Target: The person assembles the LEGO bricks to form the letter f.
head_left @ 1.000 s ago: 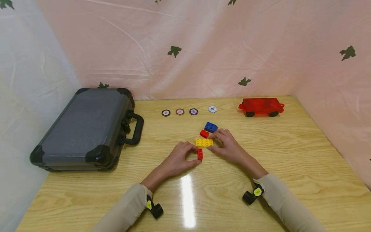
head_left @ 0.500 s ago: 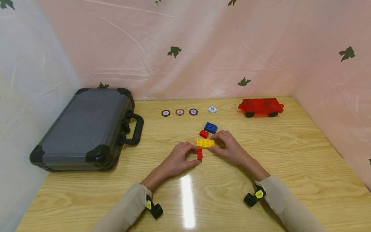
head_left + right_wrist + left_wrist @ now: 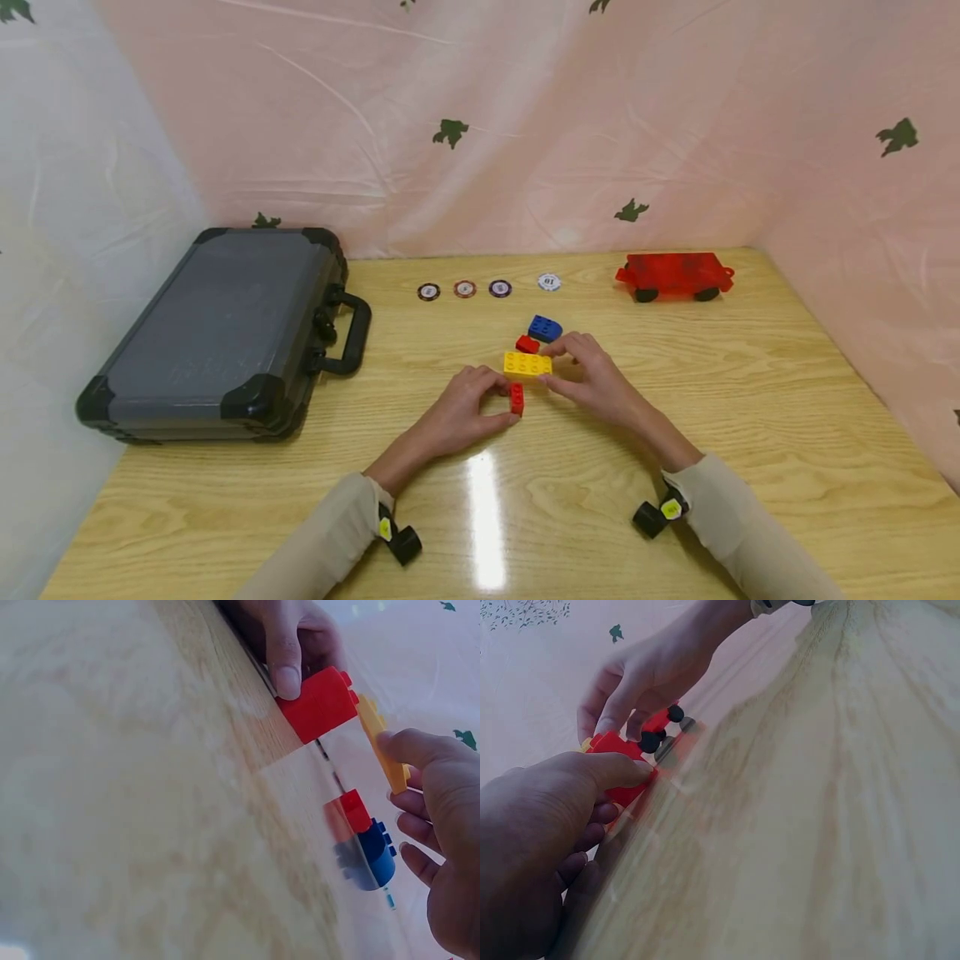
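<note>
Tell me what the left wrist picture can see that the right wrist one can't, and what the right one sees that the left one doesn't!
Only the left wrist view shows the black wheels of the red toy wagon.

Only the right wrist view shows the blue brick and the small red brick.

Both show the left hand holding a red block, plus the right hand and some of the yellow brick.

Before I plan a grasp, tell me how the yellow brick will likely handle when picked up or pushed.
The yellow brick should be stiff: the right hand pinches it by one end and it shows no sag. It's probably light, as that hand alone grips it. Pushed, it would likely slide rather than roll, given its straight sides.
</note>
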Motion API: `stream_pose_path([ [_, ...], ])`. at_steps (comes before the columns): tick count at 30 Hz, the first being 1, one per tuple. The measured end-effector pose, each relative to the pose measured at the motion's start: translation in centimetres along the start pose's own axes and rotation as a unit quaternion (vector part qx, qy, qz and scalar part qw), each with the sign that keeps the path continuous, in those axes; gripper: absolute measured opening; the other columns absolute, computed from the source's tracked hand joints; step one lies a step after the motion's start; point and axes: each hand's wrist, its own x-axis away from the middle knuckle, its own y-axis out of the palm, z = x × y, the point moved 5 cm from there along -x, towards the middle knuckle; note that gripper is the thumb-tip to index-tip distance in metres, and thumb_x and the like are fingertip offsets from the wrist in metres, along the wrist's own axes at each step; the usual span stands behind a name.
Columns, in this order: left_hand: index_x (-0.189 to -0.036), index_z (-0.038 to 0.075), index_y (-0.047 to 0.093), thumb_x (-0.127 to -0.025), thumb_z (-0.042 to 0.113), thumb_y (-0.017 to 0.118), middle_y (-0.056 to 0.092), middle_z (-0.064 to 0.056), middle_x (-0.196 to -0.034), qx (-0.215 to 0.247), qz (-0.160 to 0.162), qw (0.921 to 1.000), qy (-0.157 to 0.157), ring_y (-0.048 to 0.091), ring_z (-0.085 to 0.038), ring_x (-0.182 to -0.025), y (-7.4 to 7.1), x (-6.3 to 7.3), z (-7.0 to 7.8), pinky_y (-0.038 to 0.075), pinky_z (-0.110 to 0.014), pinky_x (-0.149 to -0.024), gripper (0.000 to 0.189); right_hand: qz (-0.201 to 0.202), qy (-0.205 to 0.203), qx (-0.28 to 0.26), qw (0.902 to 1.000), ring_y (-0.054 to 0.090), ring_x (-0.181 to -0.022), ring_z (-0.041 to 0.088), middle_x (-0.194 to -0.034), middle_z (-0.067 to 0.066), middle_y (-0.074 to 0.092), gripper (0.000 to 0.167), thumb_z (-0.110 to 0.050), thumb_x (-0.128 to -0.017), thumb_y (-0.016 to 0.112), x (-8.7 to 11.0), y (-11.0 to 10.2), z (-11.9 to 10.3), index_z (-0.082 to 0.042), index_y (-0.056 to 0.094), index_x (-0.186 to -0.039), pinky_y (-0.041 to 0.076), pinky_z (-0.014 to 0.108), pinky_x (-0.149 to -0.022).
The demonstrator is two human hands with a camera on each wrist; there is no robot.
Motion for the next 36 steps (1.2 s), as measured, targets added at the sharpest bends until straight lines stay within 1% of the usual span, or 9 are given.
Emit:
stream_pose_path([
  [5,-0.117,0.008,0.069,-0.090,0.028,0.081,0.064,0.000,-0.110,-0.003,0.000,1.0000,0.001,0.052,-0.021,-0.103,0.0,0.0,0.0,0.044,-0.041,-0.092,0.035,0.004,0.006,-0.002,1.0000,0.051,-0.110,0.029,-0.116,0.006,0.064,0.032,-0.007,-0.090,0.082,0.2,-0.1,-0.6,-0.007,0.065,-0.117,0.047,0.049,-0.093],
  [8,-0.117,0.008,0.068,-0.091,0.028,0.081,0.064,-0.002,-0.111,-0.006,-0.004,1.0000,-0.001,0.052,-0.022,-0.104,0.0,-0.1,0.0,0.044,-0.042,-0.093,0.036,0.003,0.002,-0.005,1.0000,0.051,-0.110,0.028,-0.117,0.006,0.064,0.032,-0.007,-0.089,0.082,0.4,-0.2,-0.9,-0.007,0.065,-0.117,0.047,0.049,-0.093],
  [12,-0.120,0.007,0.067,-0.091,0.030,0.081,0.064,-0.003,-0.114,-0.012,-0.006,0.9999,-0.004,0.052,-0.023,-0.106,0.0,-0.1,-0.1,0.044,-0.043,-0.094,0.039,0.003,-0.016,-0.011,0.9998,0.051,-0.111,0.027,-0.117,0.005,0.065,0.033,-0.007,-0.089,0.082,0.7,-0.2,-1.4,-0.007,0.066,-0.117,0.048,0.050,-0.093],
  [17,-0.121,0.007,0.066,-0.091,0.030,0.080,0.064,-0.003,-0.114,-0.016,-0.007,0.9998,-0.006,0.051,-0.022,-0.105,0.0,0.0,-0.1,0.045,-0.042,-0.092,0.040,0.005,-0.034,-0.016,0.9993,0.051,-0.111,0.025,-0.117,0.003,0.064,0.034,-0.006,-0.088,0.083,1.1,-0.1,-1.7,-0.008,0.066,-0.118,0.049,0.050,-0.092],
  [21,-0.121,0.007,0.066,-0.091,0.030,0.081,0.063,-0.002,-0.110,-0.015,-0.006,0.9999,-0.002,0.050,-0.021,-0.102,0.0,-0.1,0.0,0.044,-0.040,-0.089,0.040,0.009,-0.050,-0.016,0.9986,0.052,-0.110,0.024,-0.116,0.003,0.065,0.035,-0.005,-0.087,0.083,1.3,-0.1,-1.9,-0.008,0.066,-0.117,0.049,0.049,-0.090],
  [26,-0.116,0.008,0.066,-0.090,0.030,0.081,0.060,0.000,-0.104,-0.016,-0.001,0.9999,0.001,0.049,-0.021,-0.098,0.0,-0.1,0.0,0.043,-0.038,-0.084,0.037,0.009,-0.068,-0.014,0.9976,0.053,-0.108,0.023,-0.115,0.003,0.066,0.036,-0.003,-0.086,0.084,1.5,0.1,-2.0,-0.008,0.066,-0.116,0.049,0.047,-0.088],
  [30,-0.115,0.008,0.066,-0.090,0.030,0.081,0.059,0.001,-0.103,-0.018,-0.001,0.9998,-0.001,0.049,-0.020,-0.097,0.0,-0.1,0.1,0.042,-0.038,-0.084,0.036,0.007,-0.078,-0.013,0.9969,0.054,-0.107,0.023,-0.115,0.003,0.066,0.036,-0.002,-0.085,0.084,1.7,0.2,-2.2,-0.008,0.066,-0.116,0.049,0.047,-0.087],
  [36,-0.115,0.009,0.066,-0.091,0.031,0.081,0.062,0.000,-0.107,-0.020,-0.005,0.9998,-0.004,0.050,-0.020,-0.098,0.0,0.0,0.1,0.043,-0.038,-0.085,0.036,0.000,-0.082,-0.016,0.9965,0.056,-0.107,0.024,-0.114,0.002,0.066,0.036,-0.001,-0.085,0.084,1.9,0.4,-2.4,-0.008,0.066,-0.116,0.050,0.047,-0.088],
])
